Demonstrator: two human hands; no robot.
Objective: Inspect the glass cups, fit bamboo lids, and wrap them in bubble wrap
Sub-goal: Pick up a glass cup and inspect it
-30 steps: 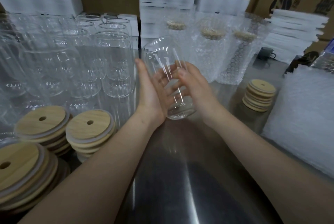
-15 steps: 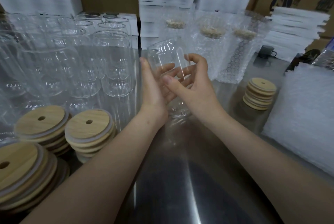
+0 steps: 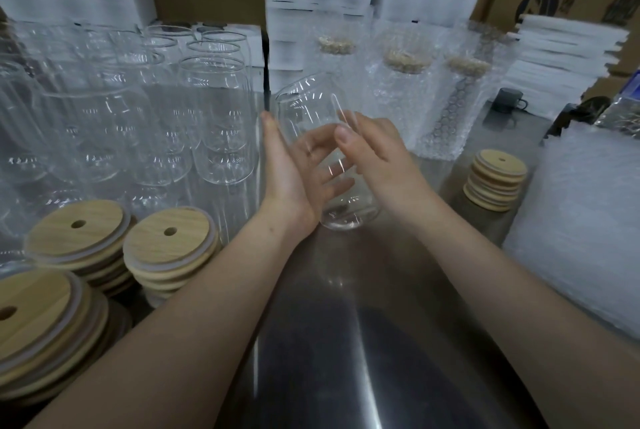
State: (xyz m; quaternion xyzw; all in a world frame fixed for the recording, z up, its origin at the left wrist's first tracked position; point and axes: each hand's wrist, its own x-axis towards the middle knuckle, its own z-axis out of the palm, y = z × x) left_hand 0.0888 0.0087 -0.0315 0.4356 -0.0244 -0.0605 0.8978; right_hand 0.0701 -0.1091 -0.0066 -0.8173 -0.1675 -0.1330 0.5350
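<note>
A clear glass cup point(image 3: 304, 99) is tilted in mid-air above the steel table point(image 3: 346, 342), mouth up and away, base toward me. My left hand point(image 3: 284, 179) grips it from the left, thumb straight up and fingers wrapped behind the glass. My right hand point(image 3: 384, 158) holds its right side, thumb lying on the front wall. Stacks of bamboo lids point(image 3: 169, 241) with straw holes sit at the near left, and a smaller stack point(image 3: 495, 179) at the right. A pile of bubble wrap sheets point(image 3: 581, 221) lies at the far right.
Several empty glass cups point(image 3: 218, 117) crowd the left of the table. Three wrapped, lidded cups point(image 3: 401, 96) stand behind my hands. White foam stacks point(image 3: 561, 58), cartons and a dark mug point(image 3: 509, 103) line the back.
The cup has been turned between my hands. My right hand shifted from a raised grip near the rim to its thumb on the front, and the cup's base now shows below my palms.
</note>
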